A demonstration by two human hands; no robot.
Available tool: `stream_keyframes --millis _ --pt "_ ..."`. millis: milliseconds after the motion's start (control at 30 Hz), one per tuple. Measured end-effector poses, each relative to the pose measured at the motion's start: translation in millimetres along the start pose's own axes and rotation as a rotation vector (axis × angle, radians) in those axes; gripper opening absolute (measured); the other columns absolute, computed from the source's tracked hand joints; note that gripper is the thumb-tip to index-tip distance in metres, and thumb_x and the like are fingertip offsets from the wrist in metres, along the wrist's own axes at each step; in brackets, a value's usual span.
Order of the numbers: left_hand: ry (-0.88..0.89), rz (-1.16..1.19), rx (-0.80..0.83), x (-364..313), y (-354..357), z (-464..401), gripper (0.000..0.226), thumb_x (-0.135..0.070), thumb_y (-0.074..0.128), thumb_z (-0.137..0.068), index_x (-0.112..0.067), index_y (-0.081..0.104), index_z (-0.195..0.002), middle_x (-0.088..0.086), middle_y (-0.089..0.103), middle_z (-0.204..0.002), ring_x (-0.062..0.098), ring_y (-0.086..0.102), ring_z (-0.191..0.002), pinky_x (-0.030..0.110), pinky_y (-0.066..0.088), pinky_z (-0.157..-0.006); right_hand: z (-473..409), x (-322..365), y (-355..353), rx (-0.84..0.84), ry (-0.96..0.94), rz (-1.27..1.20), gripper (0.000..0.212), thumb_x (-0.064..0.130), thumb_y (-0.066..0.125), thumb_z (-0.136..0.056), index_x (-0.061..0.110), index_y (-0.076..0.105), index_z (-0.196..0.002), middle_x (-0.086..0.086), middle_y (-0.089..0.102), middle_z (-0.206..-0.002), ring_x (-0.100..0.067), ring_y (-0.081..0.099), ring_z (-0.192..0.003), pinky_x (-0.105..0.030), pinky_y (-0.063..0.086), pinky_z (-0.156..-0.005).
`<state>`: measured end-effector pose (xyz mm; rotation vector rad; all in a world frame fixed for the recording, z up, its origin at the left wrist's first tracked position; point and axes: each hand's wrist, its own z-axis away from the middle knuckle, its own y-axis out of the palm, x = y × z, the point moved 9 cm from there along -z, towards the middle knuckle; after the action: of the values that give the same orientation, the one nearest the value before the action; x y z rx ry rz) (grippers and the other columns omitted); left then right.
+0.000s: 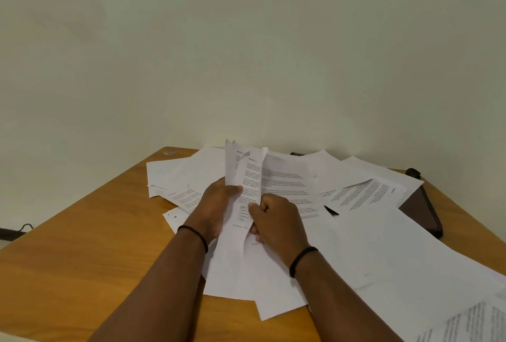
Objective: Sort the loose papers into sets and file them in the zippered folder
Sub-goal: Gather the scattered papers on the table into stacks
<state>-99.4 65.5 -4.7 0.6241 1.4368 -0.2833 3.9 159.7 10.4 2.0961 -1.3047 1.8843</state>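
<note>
both hands hold a small bunch of white printed sheets [247,185] upright above the wooden tabletop [82,254]. left hand [216,204] grip: fingers wrapped round the bunch's left edge. right hand [273,221] grip: fist curled round the bunch's lower right edge, thumb on the front page. the bunch is bent and creased along its length.

under and around the bunch: a spread of loose white papers [383,246], some printed, some blank, overlapping. right of the bunch, well apart, the dark brown zippered folder [421,210] lies flat at the tabletop's far right edge, mostly covered by papers. thin black band [195,232] on each wrist. plain pale wall [246,54] behind the bunch.
</note>
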Motion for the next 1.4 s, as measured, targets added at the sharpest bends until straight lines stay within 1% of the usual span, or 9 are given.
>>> stream_keyframes --millis 233,400,500,600,667,767,967,1167,1400 --pt "0.018 0.019 0.103 0.8 9.8 -0.7 0.036 -0.042 0.058 -0.093 -0.014 0.068 -0.114 0.012 0.073 -0.112 0.033 0.069 -0.099 0.046 0.054 -0.093 2.9 3.2 8.6 0.149 0.102 -0.404 0.022 0.014 0.047 -0.094 0.007 0.067 -0.089 -0.010 0.070 -0.073 -0.017 0.058 -0.058 -0.028 0.047 -0.051" --pt "0.039 -0.039 0.133 1.3 13.5 -1.6 0.023 -0.012 0.068 -0.087 -0.010 0.068 -0.111 0.011 0.075 -0.106 0.024 0.073 -0.087 0.035 0.059 -0.079 -1.6 -1.8 9.2 0.146 0.175 -0.519 0.023 0.001 0.043 -0.090 0.006 0.064 -0.083 -0.015 0.065 -0.069 -0.021 0.055 -0.055 -0.025 0.044 -0.047" --pt "0.008 -0.005 0.102 6.1 7.2 -3.3 0.025 0.001 0.063 -0.089 -0.006 0.067 -0.113 0.014 0.075 -0.106 0.030 0.073 -0.093 0.040 0.059 -0.080 -5.6 -8.4 -22.8 -0.146 0.130 -0.435 0.023 0.007 0.046 -0.090 0.018 0.063 -0.080 -0.007 0.067 -0.065 -0.020 0.057 -0.053 -0.026 0.043 -0.049" --pt "0.030 0.065 0.141 2.7 6.4 -3.8 0.031 0.000 0.061 -0.090 -0.006 0.064 -0.121 0.016 0.072 -0.115 0.035 0.069 -0.105 0.048 0.056 -0.090 6.8 1.9 -91.5 -0.699 -0.049 0.082 0.014 0.016 0.056 -0.090 0.020 0.063 -0.101 0.001 0.069 -0.095 -0.020 0.060 -0.089 -0.027 0.042 -0.070" --pt "0.070 0.072 0.134 -4.8 5.3 -1.9 0.029 -0.003 0.060 -0.090 -0.008 0.064 -0.119 0.014 0.073 -0.113 0.032 0.071 -0.101 0.045 0.059 -0.085 8.1 -6.8 -114.3 -0.837 -0.023 0.197 0.039 0.026 0.064 -0.088 0.010 0.055 -0.123 -0.007 0.061 -0.120 -0.028 0.054 -0.111 -0.034 0.045 -0.087" --pt "0.108 0.080 0.118 -14.3 6.7 1.1 0.028 -0.007 0.059 -0.091 -0.009 0.065 -0.119 0.015 0.073 -0.113 0.035 0.070 -0.102 0.043 0.060 -0.081 -1.2 -45.1 -114.1 -0.671 0.260 -0.037 0.079 0.047 0.068 -0.085 0.007 0.034 -0.143 -0.008 0.054 -0.135 -0.030 0.051 -0.122 -0.040 0.044 -0.100" --pt "0.244 -0.008 0.159 -69.0 15.4 19.6 0.033 -0.012 0.065 -0.091 -0.005 0.064 -0.123 0.015 0.072 -0.117 0.037 0.068 -0.108 0.042 0.058 -0.088 -22.9 -9.0 -115.8 -0.361 0.051 -0.505 0.020 0.022 0.082 -0.075 0.019 0.074 -0.093 0.003 0.076 -0.090 -0.020 0.073 -0.088 -0.037 0.060 -0.080" --pt "0.479 -0.157 0.147 -165.6 18.3 63.4 0.040 -0.025 0.073 -0.086 -0.011 0.066 -0.123 0.006 0.073 -0.117 0.027 0.070 -0.106 0.039 0.056 -0.091 6.3 90.4 -145.6 -0.276 -0.286 -0.658 0.028 0.017 0.078 -0.082 0.016 0.069 -0.109 0.002 0.075 -0.103 -0.014 0.072 -0.093 -0.028 0.059 -0.078" --pt "0.366 -0.249 0.110 -108.1 -14.4 103.0 0.058 -0.044 0.079 -0.068 -0.019 0.067 -0.119 0.001 0.074 -0.113 0.022 0.070 -0.104 0.051 0.053 -0.098 54.5 50.9 -88.3 -0.054 -0.115 -0.551 0.032 0.022 0.080 -0.079 0.020 0.068 -0.108 0.000 0.075 -0.102 -0.019 0.071 -0.094 -0.027 0.059 -0.074"
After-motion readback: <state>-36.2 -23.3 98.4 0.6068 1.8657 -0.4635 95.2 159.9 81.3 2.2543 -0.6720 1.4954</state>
